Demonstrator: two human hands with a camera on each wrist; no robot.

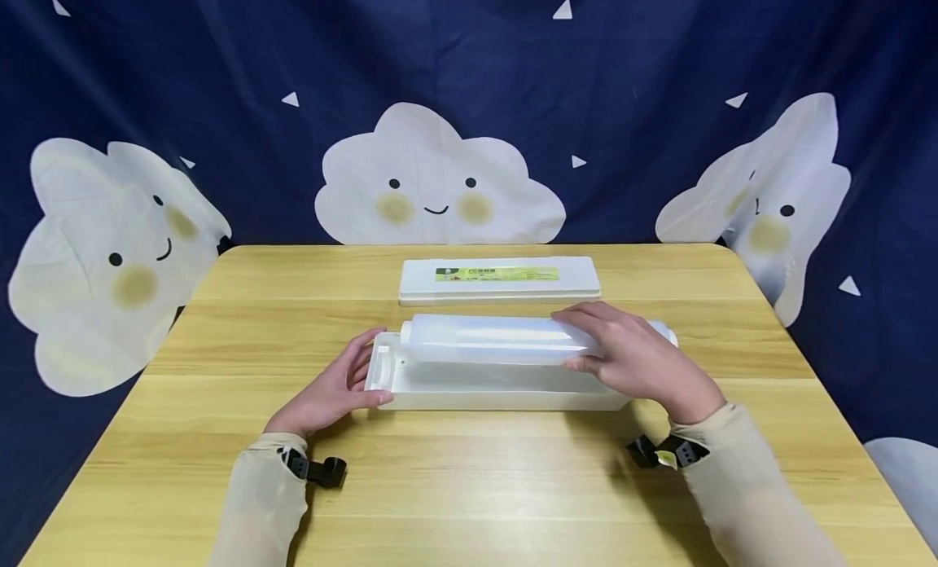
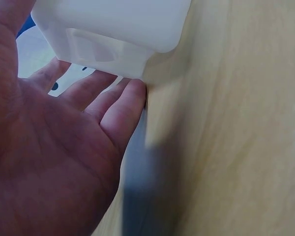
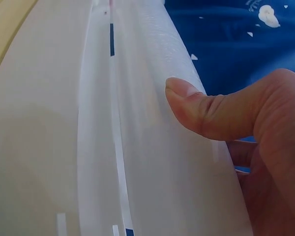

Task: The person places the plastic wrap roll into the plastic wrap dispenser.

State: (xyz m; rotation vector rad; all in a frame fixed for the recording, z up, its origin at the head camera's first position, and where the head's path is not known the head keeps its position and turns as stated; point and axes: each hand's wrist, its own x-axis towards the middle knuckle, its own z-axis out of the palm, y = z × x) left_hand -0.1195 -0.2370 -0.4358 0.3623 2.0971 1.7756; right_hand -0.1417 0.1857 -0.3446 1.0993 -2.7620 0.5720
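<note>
My right hand (image 1: 633,351) grips a roll of cling film (image 1: 484,339) around its right part, thumb on the near side. The translucent roll has white ends and lies lengthwise over a long white box (image 1: 506,400), overlapping its back edge in the head view. At the box's left end my left hand (image 1: 330,392) holds the corners, thumb at the front and fingers behind. The left wrist view shows its fingertips against the end wall of the box (image 2: 103,51). In the right wrist view, the thumb (image 3: 211,113) presses the side of the roll (image 3: 157,147).
Behind the box lies a white lid (image 1: 501,290) with a green and yellow label. All of this is on a light wooden table (image 1: 469,485). A dark blue curtain (image 1: 469,54) with smiling clouds hangs beyond the table's far edge.
</note>
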